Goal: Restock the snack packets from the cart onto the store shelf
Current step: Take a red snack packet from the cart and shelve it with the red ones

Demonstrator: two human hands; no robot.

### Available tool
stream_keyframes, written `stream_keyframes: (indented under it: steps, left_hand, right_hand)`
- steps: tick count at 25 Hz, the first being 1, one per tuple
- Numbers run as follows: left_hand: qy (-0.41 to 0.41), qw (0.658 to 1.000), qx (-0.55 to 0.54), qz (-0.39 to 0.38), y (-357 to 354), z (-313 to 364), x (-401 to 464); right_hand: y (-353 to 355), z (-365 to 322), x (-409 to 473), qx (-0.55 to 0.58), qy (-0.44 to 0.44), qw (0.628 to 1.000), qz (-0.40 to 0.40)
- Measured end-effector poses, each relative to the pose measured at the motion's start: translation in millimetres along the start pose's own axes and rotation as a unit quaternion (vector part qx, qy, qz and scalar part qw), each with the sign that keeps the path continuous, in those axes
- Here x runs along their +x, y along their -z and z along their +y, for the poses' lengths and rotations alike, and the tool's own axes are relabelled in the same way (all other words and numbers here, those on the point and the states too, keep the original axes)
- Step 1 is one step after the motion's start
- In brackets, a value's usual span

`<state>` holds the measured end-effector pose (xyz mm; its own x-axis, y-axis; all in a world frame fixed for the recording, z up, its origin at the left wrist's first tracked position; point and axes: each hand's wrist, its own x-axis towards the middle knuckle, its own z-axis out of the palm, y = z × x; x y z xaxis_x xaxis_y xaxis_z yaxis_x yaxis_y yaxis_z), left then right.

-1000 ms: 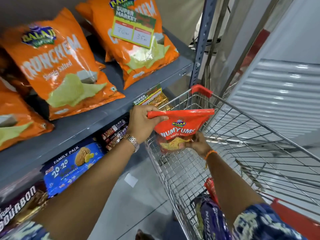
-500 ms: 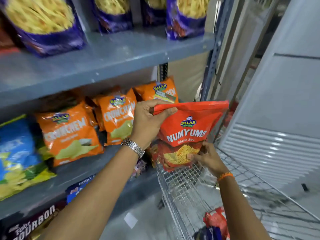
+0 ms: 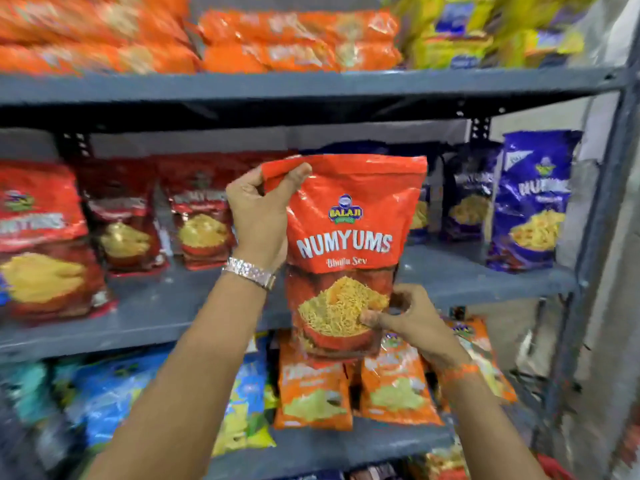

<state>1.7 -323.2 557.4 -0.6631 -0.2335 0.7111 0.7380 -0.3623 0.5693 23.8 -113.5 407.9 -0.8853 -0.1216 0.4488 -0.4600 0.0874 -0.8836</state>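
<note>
A red Numyums packet (image 3: 346,233) is held upright in front of the middle grey shelf (image 3: 173,306). My left hand (image 3: 263,216) pinches its top left corner. My right hand (image 3: 408,320) grips its lower right edge. Matching red Numyums packets (image 3: 204,216) stand on that shelf to the left, and purple Numyums packets (image 3: 533,202) stand to the right. A bare stretch of shelf lies behind the held packet. The cart is out of view.
Orange packets (image 3: 298,43) and yellow packets (image 3: 485,32) fill the top shelf. Below, orange Crunchem packets (image 3: 394,386) and blue packets (image 3: 114,396) stand. The grey upright post (image 3: 602,209) bounds the rack on the right.
Both hands have lifted the red packet out of the cart and up to the level of the middle shelf. My view has swung upward, and the cart has left the frame.
</note>
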Motion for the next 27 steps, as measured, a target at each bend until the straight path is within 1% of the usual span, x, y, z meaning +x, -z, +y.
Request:
stream_keyframes:
  steps: [2, 5, 9, 11, 13, 15, 18, 21, 24, 27]
  left_hand:
    - [-0.033, 0.999, -0.002, 0.023, 29, 19, 36]
    - [-0.037, 0.998, 0.012, 0.042, 66, 28, 81]
    - [0.008, 0.997, 0.037, 0.064, 103, 7, 131]
    - [0.038, 0.995, 0.047, 0.077, 116, -11, 149]
    - [0.059, 0.993, 0.052, 0.093, 123, -26, 161]
    - [0.072, 0.991, 0.051, 0.096, 126, -42, 169]
    - [0.094, 0.991, 0.048, 0.084, 127, -60, 172]
    - [0.108, 0.989, 0.056, 0.086, 130, -72, 174]
    - [0.106, 0.987, 0.073, 0.095, 133, -73, 179]
    - [0.098, 0.99, 0.04, 0.095, 133, -65, 177]
  right_hand:
    - [-35, -12, 39, 0.002, 0.022, 0.999, -0.028]
    - [-76, -15, 95, 0.01, 0.024, 0.999, -0.035]
    - [-112, 0, 154, 0.044, -0.018, 0.999, -0.02]
    - [-121, 12, 179, 0.059, -0.047, 0.997, -0.006]
    - [-122, 23, 199, 0.074, -0.072, 0.995, -0.011]
    - [-120, 32, 212, 0.082, -0.101, 0.991, -0.013]
    - [-115, 44, 221, 0.069, -0.113, 0.991, -0.007]
    - [-115, 51, 223, 0.09, -0.12, 0.989, -0.003]
    - [-117, 51, 223, 0.113, -0.13, 0.985, -0.003]
    - [-118, 51, 218, 0.119, -0.13, 0.984, 0.001]
